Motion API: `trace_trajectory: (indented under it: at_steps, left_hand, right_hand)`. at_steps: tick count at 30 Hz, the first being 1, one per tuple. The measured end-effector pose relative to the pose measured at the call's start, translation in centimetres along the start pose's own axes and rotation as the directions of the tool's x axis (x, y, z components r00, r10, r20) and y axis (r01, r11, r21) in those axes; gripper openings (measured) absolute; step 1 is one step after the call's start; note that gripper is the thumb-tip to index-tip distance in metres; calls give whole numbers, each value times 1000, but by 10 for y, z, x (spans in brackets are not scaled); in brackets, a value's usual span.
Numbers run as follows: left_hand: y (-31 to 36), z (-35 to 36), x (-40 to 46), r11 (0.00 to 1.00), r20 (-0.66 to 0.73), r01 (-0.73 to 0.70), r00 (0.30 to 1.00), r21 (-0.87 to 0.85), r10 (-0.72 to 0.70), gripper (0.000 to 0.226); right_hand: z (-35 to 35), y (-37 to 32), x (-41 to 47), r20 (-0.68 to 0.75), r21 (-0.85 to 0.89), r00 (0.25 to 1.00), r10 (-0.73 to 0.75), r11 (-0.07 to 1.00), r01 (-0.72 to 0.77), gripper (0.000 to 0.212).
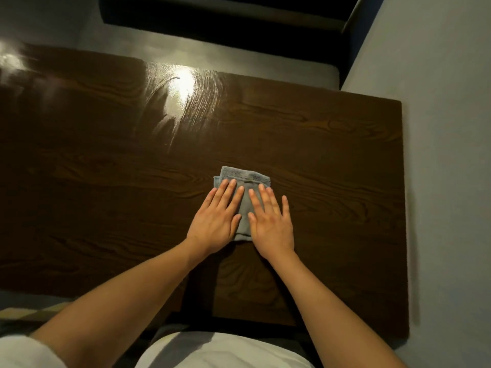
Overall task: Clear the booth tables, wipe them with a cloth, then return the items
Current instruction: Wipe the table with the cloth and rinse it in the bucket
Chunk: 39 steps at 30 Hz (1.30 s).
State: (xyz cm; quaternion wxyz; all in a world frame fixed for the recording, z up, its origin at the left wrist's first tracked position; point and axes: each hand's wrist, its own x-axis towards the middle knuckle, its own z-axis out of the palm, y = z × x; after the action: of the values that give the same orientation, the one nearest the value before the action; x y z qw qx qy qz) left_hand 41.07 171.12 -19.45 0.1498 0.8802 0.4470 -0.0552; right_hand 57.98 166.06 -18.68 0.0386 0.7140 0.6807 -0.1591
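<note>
A folded grey-blue terry cloth [245, 200] lies flat on the dark brown wood-grain booth table [332, 155], just right of the frame's centre, its long axis running away from the person toward the top of the frame. Both hands lie directly on it, side by side: the left hand [216, 221] and right hand [271, 225] press down with straight, slightly spread fingers, gripping nothing. Damp wipe streaks [186, 102] shine toward the upper middle; most likely the wiping step is under way.

Single head view, looking steeply down over table [318, 144], close; far edge dim, perhaps bench.
</note>
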Motion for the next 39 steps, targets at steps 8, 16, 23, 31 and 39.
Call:
trace_trajectory:
  at_steps: [8,16,23,31,39]
  left_hand:
    - [-20,-25,89,995,-75,97,993,7,-96,66]
    - [-60,-52,181,998,-92,61,994,22,-59,69]
    - [-82,-74,258,999,-97,26,995,28,-23,64]
    - [-70,-78,303,1000,-95,8,995,28,-5,63]
    - [-29,-69,301,999,-69,9,998,34,-7,63]
  right_hand:
    - [-31,19,98,-24,-9,999,-43,999,43,58]
    - [-53,33,189,-96,-33,995,-22,999,19,58]
    - [-73,55,263,-140,-47,990,16,999,-23,56]
    - [-82,89,284,-178,-55,984,20,998,-30,55]
    - [-79,115,257,-166,-9,983,75,997,-78,55]
